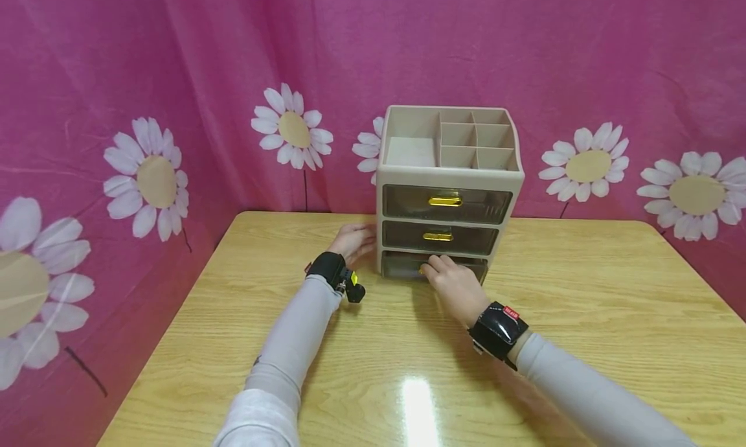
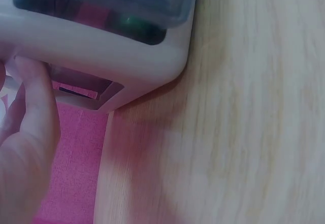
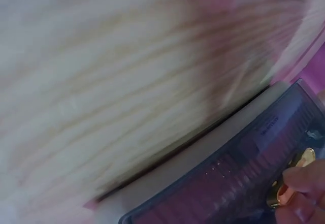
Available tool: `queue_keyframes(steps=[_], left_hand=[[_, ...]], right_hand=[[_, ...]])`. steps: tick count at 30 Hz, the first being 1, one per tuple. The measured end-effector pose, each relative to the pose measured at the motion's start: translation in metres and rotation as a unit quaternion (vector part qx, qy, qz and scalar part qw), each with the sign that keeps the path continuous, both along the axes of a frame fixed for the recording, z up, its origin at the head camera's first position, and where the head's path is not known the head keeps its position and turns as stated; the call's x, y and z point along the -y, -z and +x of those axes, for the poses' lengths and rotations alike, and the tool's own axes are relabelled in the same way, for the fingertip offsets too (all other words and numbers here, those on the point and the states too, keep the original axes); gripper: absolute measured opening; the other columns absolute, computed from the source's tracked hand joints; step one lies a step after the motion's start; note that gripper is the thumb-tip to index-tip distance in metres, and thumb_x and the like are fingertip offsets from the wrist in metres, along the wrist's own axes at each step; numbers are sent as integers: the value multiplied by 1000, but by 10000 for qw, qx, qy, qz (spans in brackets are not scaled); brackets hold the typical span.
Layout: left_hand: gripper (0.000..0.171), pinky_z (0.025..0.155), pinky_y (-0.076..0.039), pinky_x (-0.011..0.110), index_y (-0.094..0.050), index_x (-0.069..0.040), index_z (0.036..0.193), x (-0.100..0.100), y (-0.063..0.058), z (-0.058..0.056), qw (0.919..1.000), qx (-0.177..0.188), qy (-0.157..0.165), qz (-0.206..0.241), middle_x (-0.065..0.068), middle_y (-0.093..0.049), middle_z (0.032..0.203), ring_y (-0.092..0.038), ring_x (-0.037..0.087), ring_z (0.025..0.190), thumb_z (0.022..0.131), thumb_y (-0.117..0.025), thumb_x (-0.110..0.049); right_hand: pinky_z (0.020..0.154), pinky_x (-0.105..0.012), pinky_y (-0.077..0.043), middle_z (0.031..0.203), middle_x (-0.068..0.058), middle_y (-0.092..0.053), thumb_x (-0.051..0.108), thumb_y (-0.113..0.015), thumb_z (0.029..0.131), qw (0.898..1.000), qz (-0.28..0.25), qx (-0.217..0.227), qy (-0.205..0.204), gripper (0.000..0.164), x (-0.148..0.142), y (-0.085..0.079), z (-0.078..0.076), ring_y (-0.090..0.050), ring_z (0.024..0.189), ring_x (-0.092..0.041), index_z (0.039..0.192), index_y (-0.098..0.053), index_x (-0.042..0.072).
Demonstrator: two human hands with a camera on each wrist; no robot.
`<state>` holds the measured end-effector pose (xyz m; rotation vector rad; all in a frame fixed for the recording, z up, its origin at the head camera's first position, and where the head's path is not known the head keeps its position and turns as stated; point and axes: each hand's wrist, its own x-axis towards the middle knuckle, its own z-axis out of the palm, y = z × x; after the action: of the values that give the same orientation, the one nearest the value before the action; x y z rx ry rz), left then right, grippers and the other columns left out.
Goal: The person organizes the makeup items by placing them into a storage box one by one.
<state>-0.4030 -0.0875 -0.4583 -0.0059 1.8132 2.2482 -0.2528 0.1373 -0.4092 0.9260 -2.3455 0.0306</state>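
A beige desktop organizer (image 1: pixel 451 176) with three smoky see-through drawers stands on the table, its top split into several compartments. My right hand (image 1: pixel 456 287) is at the front of the bottom drawer (image 1: pixel 401 265). In the right wrist view, its thumb and finger pinch the gold handle (image 3: pixel 306 158) of that drawer. My left hand (image 1: pixel 352 241) rests against the organizer's left side. In the left wrist view, its fingers (image 2: pixel 38 89) lie fairly straight by a cut-out in the side wall. There the bottom drawer's front (image 2: pixel 170 8) stands slightly out from the frame.
The wooden table (image 1: pixel 350 376) extends around the organizer on both sides and in front. Behind and to the left hangs a pink curtain (image 1: pixel 466 45) printed with white daisies. The middle drawer (image 1: pixel 408 235) and top drawer (image 1: pixel 408 202) are closed, each with a gold handle.
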Motion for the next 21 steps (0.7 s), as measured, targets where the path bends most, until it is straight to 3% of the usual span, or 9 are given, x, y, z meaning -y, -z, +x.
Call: queue_keyframes(steps=[2, 4, 8, 11, 12, 15, 17, 21], left_hand=[[34, 89, -49, 31, -49, 5, 125, -6, -20, 16, 9993, 204, -179, -238, 17, -57, 115, -56, 23, 102, 92, -50, -1], [35, 90, -48, 32, -47, 6, 127, -7, -27, 23, 9991, 193, -213, -299, 18, -56, 117, -56, 23, 103, 92, -47, 0], [34, 85, -51, 31, -52, 5, 122, 1, 1, -1, 10000, 67, 34, 53, 16, -59, 111, -58, 21, 99, 89, -55, -2], [35, 85, -51, 32, -53, 3, 122, 4, 27, -27, 9998, 56, 100, 161, 15, -59, 112, -58, 22, 100, 89, -57, -4], [36, 90, -48, 34, -50, 2, 126, 1, 25, -27, 9999, 170, 3, 29, 16, -56, 117, -56, 23, 105, 91, -54, -3], [35, 86, -51, 33, -51, 4, 125, 3, 45, -46, 9999, 44, 12, 104, 18, -58, 114, -58, 25, 102, 90, -54, -3], [35, 83, -52, 31, -56, -1, 120, 6, 57, -54, 9994, -51, 129, 305, 15, -60, 110, -59, 22, 98, 86, -61, -7], [28, 82, -52, 28, -58, -1, 114, 2, 20, -18, 9996, 26, 74, 263, 11, -62, 104, -60, 19, 95, 87, -60, -5]], right_hand=[[57, -32, -54, 89, -8, -59, -15, -65, 68, 10000, -15, 31, 30, 29, 0, 1, -5, -57, 82, -23, 92, -66, 1], [60, -32, -54, 90, -8, -59, -15, -64, 68, 10000, -16, 41, 50, 29, 0, 1, -8, -57, 83, -23, 92, -65, 1], [59, -31, -54, 89, -8, -59, -14, -64, 68, 10000, -1, 53, 81, 28, -1, 1, -12, -57, 82, -22, 92, -65, 1], [59, -31, -54, 89, -7, -60, -13, -64, 70, 9999, -12, 56, 109, 26, -1, 2, -15, -57, 81, -21, 92, -65, 1], [59, -31, -54, 89, -7, -60, -12, -63, 71, 9999, -38, 55, 113, 26, -1, 2, -16, -57, 81, -21, 93, -66, 1], [60, -32, -54, 89, -8, -60, -12, -62, 72, 9999, -76, 35, 139, 25, -1, 2, -18, -58, 82, -22, 93, -66, 1], [61, -32, -54, 89, -8, -60, -11, -63, 72, 9998, -92, 16, 151, 24, -1, 3, -19, -58, 82, -21, 92, -66, 1], [61, -32, -54, 89, -7, -60, -11, -63, 72, 9998, -73, 40, 164, 24, -1, 2, -18, -57, 82, -21, 93, -66, 1]])
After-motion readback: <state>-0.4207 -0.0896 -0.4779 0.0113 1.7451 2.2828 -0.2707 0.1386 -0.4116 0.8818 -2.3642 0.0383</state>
